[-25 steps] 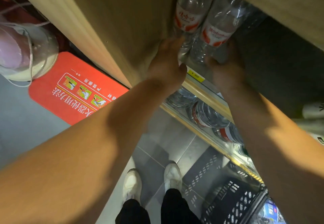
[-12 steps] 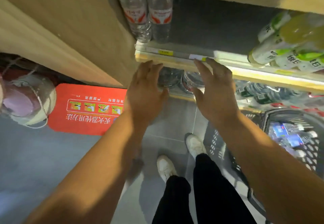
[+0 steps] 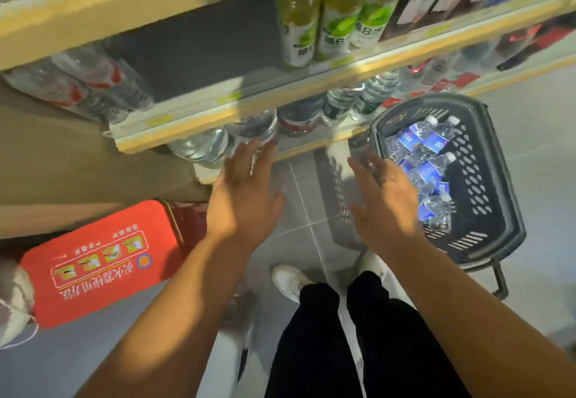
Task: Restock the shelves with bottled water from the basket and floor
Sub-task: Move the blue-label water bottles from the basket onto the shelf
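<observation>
**Both hands empty, between shelf and basket**

Far left, low: red sign [image 3: 99,260] lying on the floor. Not part of the job.

Above it, red-label bottles [image 3: 81,85] stand at the left end of the shelf [image 3: 202,117], tucked against the side panel. To their right the shelf is a bare dark stretch, which I read as the gap to be filled. Stocking from the wall outward keeps the row tight.

Left hand [image 3: 244,201]: fingers straight and spread, palm down, holding nothing. Its tips lie over the clear bottles [image 3: 205,148] of the row below the shelf; touching or only in front, I cannot tell, as the frame is blurred there.

Upper middle: green bottles [image 3: 327,23] on the same shelf, past the gap. A different product, so the water belongs to the left of them.

Right hand [image 3: 386,204]: also flat and released, nothing in it. It reaches toward the near wall of the basket [image 3: 486,179], which stands on the floor just beside the person's right foot, close enough to reach.

Blue bottles [image 3: 430,173]: several lie heaped in the basket, caps pointing different ways. This is the stock to be moved, none of it in hand yet.

Judgement: the step now is a pick from the basket. The right hand is nearer, so the left would be free to take a second bottle.
</observation>
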Demonstrator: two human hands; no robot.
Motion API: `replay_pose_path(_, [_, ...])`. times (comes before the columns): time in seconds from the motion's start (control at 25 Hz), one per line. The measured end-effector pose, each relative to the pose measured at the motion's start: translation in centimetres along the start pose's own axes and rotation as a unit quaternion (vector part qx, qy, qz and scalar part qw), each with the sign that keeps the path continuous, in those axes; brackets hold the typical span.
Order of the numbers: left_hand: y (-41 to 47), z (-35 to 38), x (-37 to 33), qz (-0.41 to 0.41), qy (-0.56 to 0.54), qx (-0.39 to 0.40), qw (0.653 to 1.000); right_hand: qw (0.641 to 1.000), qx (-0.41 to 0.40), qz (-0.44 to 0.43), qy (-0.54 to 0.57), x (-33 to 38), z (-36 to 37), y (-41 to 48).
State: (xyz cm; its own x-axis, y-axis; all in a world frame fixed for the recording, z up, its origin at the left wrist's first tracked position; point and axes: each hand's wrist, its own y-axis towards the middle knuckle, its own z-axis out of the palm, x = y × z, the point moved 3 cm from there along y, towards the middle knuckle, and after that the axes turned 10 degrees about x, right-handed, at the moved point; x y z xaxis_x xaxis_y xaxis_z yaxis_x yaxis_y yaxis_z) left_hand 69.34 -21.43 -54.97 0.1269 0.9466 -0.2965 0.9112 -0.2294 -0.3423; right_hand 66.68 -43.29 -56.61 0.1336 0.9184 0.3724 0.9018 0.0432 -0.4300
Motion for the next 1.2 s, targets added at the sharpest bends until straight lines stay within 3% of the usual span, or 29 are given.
replay_pose_path(0.16, [1.9,3.3,-7.2,0.055,0.005,0.061,0.997,0.998,-0.031,0.053,0.008,-8.6,-0.6,-1.7])
replay_pose_path(0.36, [4.9,6.8,-17.0,0.116,0.104,0.112,0.981,0.986,0.026,0.165,-0.003,-17.9,-0.3,-3.1])
replay_pose_path(0.48, [7.2,8.9,-22.7,0.113,0.044,0.140,0.983,0.974,0.032,0.214,0.063,-22.5,-1.1,-4.7])
replay_pose_path(0.64, [9.4,11.4,-28.6,0.157,0.085,0.174,0.968,0.961,0.064,0.242,0.115,-26.8,-1.6,-5.7])
replay_pose_path(0.84, [13.4,14.2,-32.0,0.189,0.128,0.218,0.949,0.943,0.092,0.279,0.157,-29.6,-0.9,-4.7])
replay_pose_path(1.2, [25.0,22.0,-29.1,0.181,0.224,0.332,0.898,0.891,0.075,0.362,0.262,-31.2,4.7,3.0])
